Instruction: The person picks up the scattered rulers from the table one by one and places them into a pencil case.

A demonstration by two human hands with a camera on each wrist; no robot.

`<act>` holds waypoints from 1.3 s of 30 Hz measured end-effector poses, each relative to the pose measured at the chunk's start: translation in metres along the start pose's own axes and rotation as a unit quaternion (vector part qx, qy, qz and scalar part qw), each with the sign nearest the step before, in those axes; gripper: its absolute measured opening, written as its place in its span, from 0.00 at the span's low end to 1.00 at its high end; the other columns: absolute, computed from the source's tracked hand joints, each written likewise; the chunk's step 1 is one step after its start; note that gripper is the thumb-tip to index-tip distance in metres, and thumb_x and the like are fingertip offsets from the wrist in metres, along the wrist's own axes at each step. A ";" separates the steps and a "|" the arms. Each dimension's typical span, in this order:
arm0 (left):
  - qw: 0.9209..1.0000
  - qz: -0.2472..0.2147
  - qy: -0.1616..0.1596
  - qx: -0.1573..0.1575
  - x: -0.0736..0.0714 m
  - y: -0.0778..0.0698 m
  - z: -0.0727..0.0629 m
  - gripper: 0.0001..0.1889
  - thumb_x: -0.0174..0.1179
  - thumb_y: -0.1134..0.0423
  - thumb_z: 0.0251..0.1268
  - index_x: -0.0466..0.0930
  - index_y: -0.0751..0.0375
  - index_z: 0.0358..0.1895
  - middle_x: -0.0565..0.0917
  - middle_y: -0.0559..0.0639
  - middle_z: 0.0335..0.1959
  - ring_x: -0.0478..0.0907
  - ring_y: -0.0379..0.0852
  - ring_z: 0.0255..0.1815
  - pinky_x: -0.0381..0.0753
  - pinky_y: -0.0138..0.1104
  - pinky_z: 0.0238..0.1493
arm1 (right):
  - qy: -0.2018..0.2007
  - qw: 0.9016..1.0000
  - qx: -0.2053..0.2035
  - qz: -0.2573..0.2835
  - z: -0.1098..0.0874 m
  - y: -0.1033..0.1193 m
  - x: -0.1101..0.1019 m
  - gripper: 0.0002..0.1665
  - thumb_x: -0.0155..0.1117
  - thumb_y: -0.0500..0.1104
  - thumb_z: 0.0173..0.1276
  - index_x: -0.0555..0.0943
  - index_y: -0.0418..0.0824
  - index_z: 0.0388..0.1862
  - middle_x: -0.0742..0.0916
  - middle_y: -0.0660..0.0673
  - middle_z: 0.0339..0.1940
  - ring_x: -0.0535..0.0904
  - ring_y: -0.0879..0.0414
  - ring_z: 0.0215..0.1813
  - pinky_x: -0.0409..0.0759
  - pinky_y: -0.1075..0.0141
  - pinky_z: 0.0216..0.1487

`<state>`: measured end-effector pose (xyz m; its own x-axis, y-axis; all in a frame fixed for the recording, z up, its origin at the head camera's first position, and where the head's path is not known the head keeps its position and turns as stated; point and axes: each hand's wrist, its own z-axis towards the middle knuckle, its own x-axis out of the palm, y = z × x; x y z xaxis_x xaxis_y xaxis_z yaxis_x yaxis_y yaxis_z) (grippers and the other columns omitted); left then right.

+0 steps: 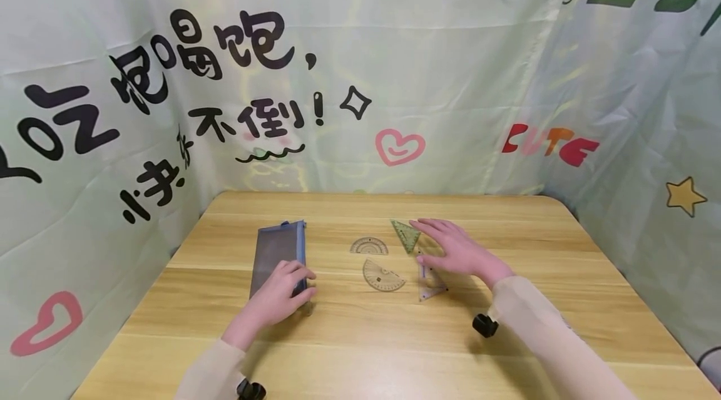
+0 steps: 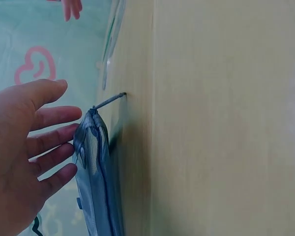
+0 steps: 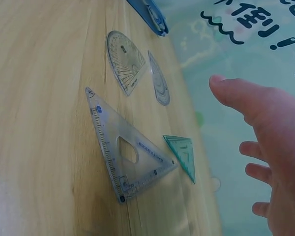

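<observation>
A blue zippered pouch [image 1: 277, 251] with a dark mesh face lies at the left of the table. My left hand [image 1: 280, 292] hovers over its near right end, fingers loosely bent; in the left wrist view the fingertips [image 2: 66, 172] are right at the pouch's zipped edge [image 2: 96, 167]. My right hand [image 1: 453, 248] is spread above a clear set square [image 1: 432, 287] and a green set square [image 1: 405, 235], gripping neither. Two clear protractors lie between the hands: one protractor [image 1: 369, 246] farther back, the other protractor [image 1: 383, 277] nearer.
The wooden table [image 1: 360, 350] is enclosed at the back and sides by a printed cloth [image 1: 450, 74]. Each wrist carries a small black camera, one camera [image 1: 485, 325] on the right and another camera [image 1: 251, 390] on the left.
</observation>
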<state>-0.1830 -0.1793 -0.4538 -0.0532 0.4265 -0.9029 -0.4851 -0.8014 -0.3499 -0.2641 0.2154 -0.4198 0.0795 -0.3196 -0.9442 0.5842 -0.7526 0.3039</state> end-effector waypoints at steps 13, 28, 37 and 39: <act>0.999 -0.015 -0.028 -0.022 -0.002 0.001 -0.016 0.10 0.64 0.60 0.65 0.85 0.60 0.46 0.85 0.48 0.42 0.76 0.47 0.49 0.82 0.44 0.51 | 0.000 1.000 -0.005 0.008 0.012 0.006 0.002 0.45 0.61 0.61 0.69 0.57 0.51 0.80 0.65 0.39 0.78 0.59 0.34 0.77 0.55 0.31 0.76; 0.995 -0.033 -0.031 -0.090 -0.009 0.000 -0.026 0.10 0.64 0.58 0.66 0.85 0.55 0.47 0.86 0.45 0.45 0.77 0.46 0.54 0.83 0.44 0.54 | -0.001 1.000 -0.010 0.010 0.020 0.011 0.001 0.45 0.64 0.58 0.68 0.59 0.49 0.79 0.68 0.39 0.77 0.61 0.36 0.77 0.58 0.33 0.76; 0.990 -0.034 -0.074 -0.117 -0.008 -0.002 -0.027 0.11 0.68 0.61 0.61 0.86 0.56 0.46 0.85 0.48 0.44 0.80 0.48 0.49 0.85 0.43 0.47 | -0.003 1.000 -0.014 0.009 0.021 0.011 0.001 0.45 0.64 0.57 0.68 0.59 0.50 0.79 0.68 0.39 0.76 0.61 0.37 0.77 0.58 0.34 0.76; 0.988 -0.032 -0.091 -0.124 -0.007 -0.001 -0.026 0.12 0.69 0.63 0.59 0.86 0.57 0.46 0.85 0.49 0.43 0.80 0.49 0.47 0.85 0.43 0.45 | -0.002 1.000 -0.014 0.009 0.021 0.012 0.000 0.45 0.64 0.58 0.68 0.58 0.50 0.79 0.68 0.40 0.77 0.61 0.37 0.77 0.58 0.34 0.76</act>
<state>-0.1591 -0.1919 -0.4539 -0.1968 0.5305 -0.8245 -0.2650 -0.8385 -0.4762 -0.2743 0.1944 -0.4140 0.0864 -0.3359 -0.9379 0.6052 -0.7302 0.3172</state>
